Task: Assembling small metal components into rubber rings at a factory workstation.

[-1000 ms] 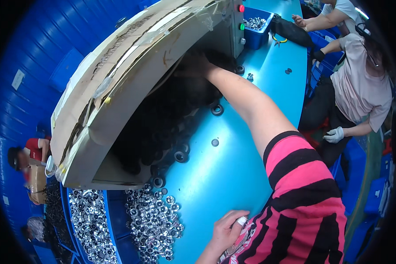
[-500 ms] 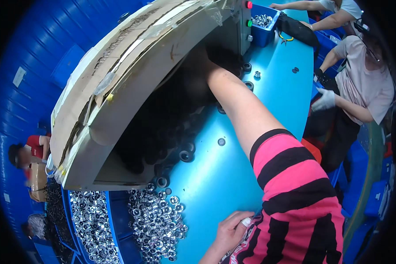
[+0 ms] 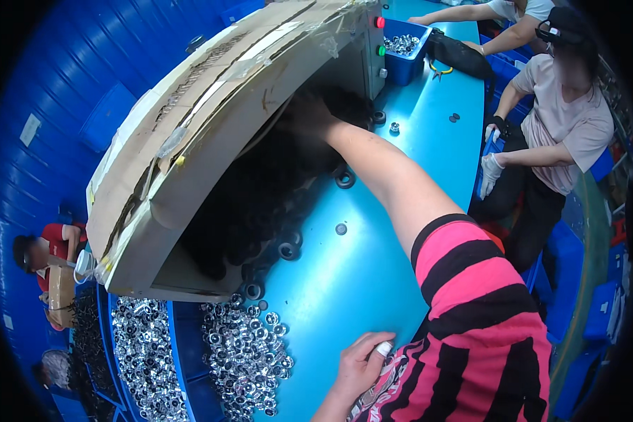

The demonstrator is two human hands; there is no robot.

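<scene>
My right arm stretches under a cardboard-topped cover, where my right hand (image 3: 307,117) is over a heap of black rings (image 3: 253,183). Shadow and blur there hide what its fingers do. Close to my body, my left hand (image 3: 361,361) rests at the near edge of the blue-green table (image 3: 352,281). White tape wraps its thumb, and its fingers are curled together; whatever may be inside is hidden. Loose black rings, one of them a round ring (image 3: 344,178), lie along the edge of the heap. Left of my left hand is a pile of shiny silver-and-black round parts (image 3: 246,359).
The pale cover (image 3: 190,204) arches over the heap. A blue bin (image 3: 144,352) of shiny parts stands at the left. Farther back are another blue bin (image 3: 406,69) and yellow-handled pliers (image 3: 439,70). A gloved co-worker (image 3: 566,119) sits at the right; others work nearby.
The view has shifted slightly. My right hand, almost hidden in shadow before, now shows more over the heap. My left hand stays by the table edge. The gloved co-worker's hands have come down onto a blue object.
</scene>
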